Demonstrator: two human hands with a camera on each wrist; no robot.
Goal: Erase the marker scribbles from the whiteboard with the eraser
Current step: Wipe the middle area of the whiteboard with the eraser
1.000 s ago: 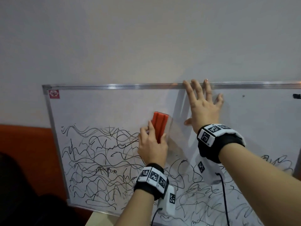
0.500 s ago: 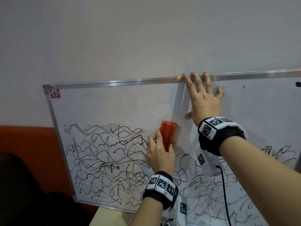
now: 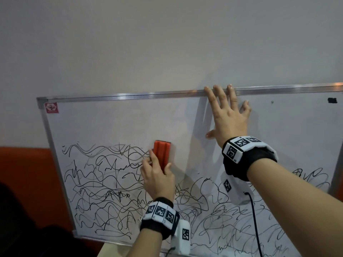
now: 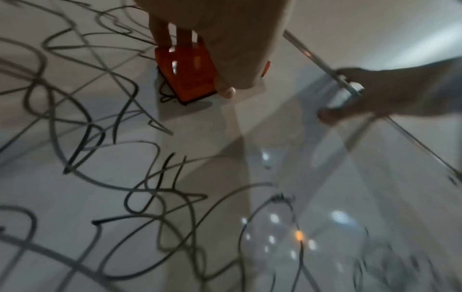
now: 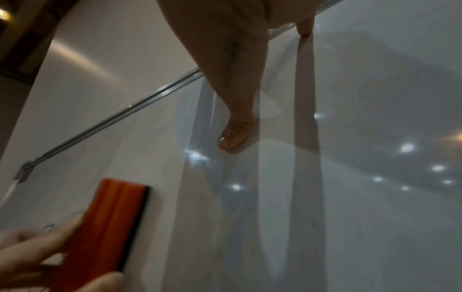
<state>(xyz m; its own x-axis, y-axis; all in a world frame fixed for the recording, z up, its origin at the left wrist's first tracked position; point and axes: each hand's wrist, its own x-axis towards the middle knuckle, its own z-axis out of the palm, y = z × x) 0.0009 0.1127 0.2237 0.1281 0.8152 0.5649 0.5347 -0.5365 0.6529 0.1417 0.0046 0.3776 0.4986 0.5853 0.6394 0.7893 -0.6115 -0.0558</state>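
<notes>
The left hand [image 3: 157,179] pinches an orange eraser [image 3: 161,155] between thumb and fingers, flat on the whiteboard [image 3: 115,123] at the scribbles' [image 3: 104,184] top edge, seemingly wiping, while the right hand [image 3: 229,117], fingers spread, presses near the top frame, probably to steady the board.

Head view frontal; wrist views close, sharing whiteboard [image 3: 115,123].

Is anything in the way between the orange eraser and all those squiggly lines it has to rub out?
Nothing visible. The left hand grips the eraser flat against the whiteboard, right at the top edge of the scribbles. The right hand rests flat near the top frame, clear of them.
</notes>
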